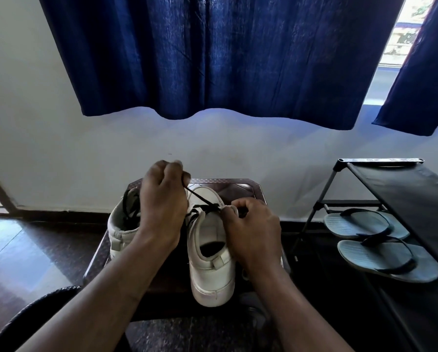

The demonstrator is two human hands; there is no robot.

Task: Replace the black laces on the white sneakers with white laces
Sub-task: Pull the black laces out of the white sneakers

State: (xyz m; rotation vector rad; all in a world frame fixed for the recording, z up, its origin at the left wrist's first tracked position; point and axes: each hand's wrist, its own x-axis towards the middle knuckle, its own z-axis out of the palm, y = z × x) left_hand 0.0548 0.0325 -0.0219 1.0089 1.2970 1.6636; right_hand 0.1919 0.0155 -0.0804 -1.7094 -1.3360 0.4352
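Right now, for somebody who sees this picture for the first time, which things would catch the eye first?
Probably the two hands in the centre: the left hand holds a thin black lace taut above the nearer white low-top sneaker, while the right hand pinches it at the eyelets. Next, the dark blue cloth curtain fills the top, and grey flip-flops lie on the black metal rack at the right.

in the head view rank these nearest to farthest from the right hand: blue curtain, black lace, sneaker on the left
1. black lace: pinched by the right hand, over the sneaker in the middle.
2. sneaker on the left: on the same small table, off to the left.
3. blue curtain: hanging on the wall behind, well above.
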